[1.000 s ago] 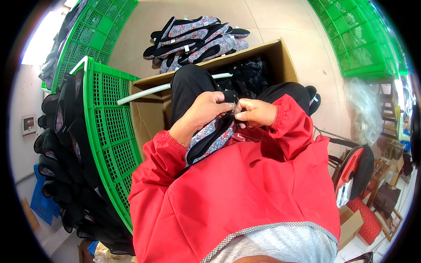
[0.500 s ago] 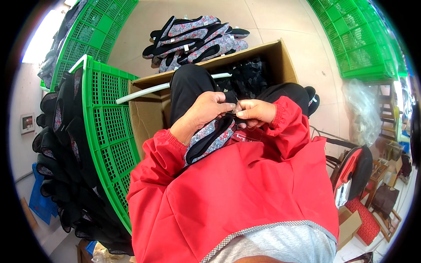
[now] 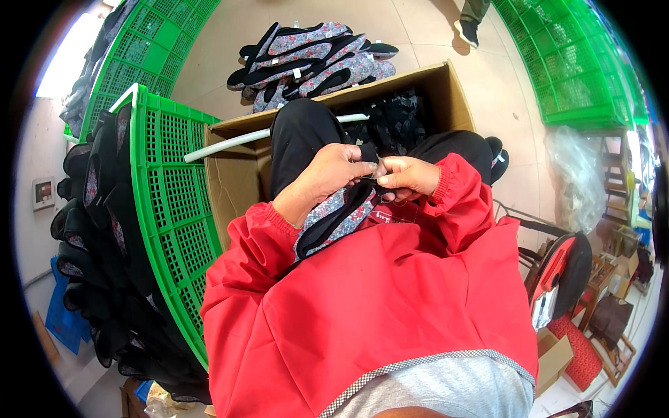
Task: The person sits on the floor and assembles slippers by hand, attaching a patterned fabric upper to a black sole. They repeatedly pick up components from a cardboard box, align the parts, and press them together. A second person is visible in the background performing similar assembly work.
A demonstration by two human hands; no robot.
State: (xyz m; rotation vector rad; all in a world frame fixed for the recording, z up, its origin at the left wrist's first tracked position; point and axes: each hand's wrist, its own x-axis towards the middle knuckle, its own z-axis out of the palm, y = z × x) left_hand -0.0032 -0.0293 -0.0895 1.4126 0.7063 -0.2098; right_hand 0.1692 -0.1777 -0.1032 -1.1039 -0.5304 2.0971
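A floral grey slipper [image 3: 333, 219] with black edging and lining lies across my lap, partly under my left wrist. My left hand [image 3: 326, 173] is closed, its thumb and fingers gripping the slipper's dark far end. Right beside it, my right hand [image 3: 412, 175] pinches with thumb and forefinger at the same spot. Whatever sits in that pinch is too small to make out. The two thumbs nearly meet, and fine thread-like lines show near the fingers. Red sleeves cover both forearms.
Before my knees stands an open cardboard box [image 3: 456, 97] with dark pieces inside; a pale tube [image 3: 237, 145] crosses it. Similar slippers are piled [image 3: 313, 59] on the floor beyond. A green crate [image 3: 171, 195] with dark slippers stands left. A person's foot [image 3: 467, 33] shows far off.
Another person's leg and shoe have come into view at the far top. My hands stay almost in place at the slipper, with only a tiny shift.
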